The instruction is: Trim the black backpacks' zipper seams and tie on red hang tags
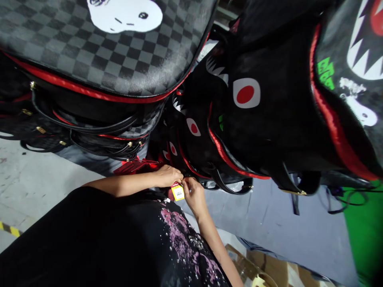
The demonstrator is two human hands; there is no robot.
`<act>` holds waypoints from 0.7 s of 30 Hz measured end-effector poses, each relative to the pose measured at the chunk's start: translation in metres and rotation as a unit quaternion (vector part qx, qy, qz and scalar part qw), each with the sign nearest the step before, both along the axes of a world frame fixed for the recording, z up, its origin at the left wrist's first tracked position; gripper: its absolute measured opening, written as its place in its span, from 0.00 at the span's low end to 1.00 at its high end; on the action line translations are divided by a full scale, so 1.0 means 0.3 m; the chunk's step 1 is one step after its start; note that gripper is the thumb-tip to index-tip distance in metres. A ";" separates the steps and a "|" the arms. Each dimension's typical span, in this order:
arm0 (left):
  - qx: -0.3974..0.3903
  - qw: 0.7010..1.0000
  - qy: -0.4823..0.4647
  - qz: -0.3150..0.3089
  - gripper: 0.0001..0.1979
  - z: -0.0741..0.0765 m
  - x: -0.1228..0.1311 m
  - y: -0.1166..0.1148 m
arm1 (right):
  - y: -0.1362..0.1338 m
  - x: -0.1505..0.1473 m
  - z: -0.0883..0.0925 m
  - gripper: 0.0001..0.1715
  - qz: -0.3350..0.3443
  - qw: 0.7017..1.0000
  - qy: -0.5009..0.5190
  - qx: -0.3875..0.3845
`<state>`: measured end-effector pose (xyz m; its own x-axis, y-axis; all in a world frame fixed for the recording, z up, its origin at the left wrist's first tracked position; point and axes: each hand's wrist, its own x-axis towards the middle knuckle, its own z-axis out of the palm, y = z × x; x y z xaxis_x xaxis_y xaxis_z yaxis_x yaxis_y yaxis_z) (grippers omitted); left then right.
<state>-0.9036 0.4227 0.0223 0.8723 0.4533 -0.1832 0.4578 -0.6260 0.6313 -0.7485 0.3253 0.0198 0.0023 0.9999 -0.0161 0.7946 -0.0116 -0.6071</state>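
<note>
Close to my body, my left hand (168, 175) and my right hand (194, 193) meet at the top of a yellow hang tag (178, 192) with a white barcode label. Both sets of fingers are pinched together there; any cord or loop between them is too small to make out. Just beyond my hands stand black travel bags (191, 149) with red zipper trim and red-and-white eye prints. Left of my left hand lie several shiny red tags (134, 165).
A checkered bag (119, 59) with a white dog print is stacked on other bags at the left. Larger black bags (278, 99) with handles stand at the right on a grey table cover (254, 217). Cardboard (269, 267) lies below right, near a green surface (363, 227).
</note>
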 end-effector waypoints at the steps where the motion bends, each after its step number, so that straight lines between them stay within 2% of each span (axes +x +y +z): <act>1: 0.003 1.000 0.001 0.002 0.08 -0.004 0.003 -0.001 | 0.000 -0.002 -0.001 0.13 0.002 1.000 -0.003 -0.001; 6: 0.026 0.999 0.011 0.022 0.04 -0.022 0.022 -0.019 | -0.008 -0.002 -0.010 0.15 0.027 1.000 -0.003 0.001; 11: 0.041 0.999 0.002 0.010 0.03 -0.032 0.031 -0.021 | -0.014 0.040 -0.045 0.18 0.013 1.000 0.005 0.009; 14: 0.034 0.999 -0.004 0.010 0.05 -0.034 0.025 -0.021 | -0.010 0.053 -0.054 0.21 -0.012 1.000 0.005 -0.004; 18: 0.009 1.000 -0.007 0.021 0.03 -0.037 0.009 -0.026 | -0.006 0.038 -0.041 0.25 -0.059 0.998 0.014 -0.022; 21: 0.004 0.998 -0.001 0.058 0.01 -0.043 0.003 -0.027 | -0.001 0.018 -0.024 0.26 -0.082 0.996 0.030 -0.032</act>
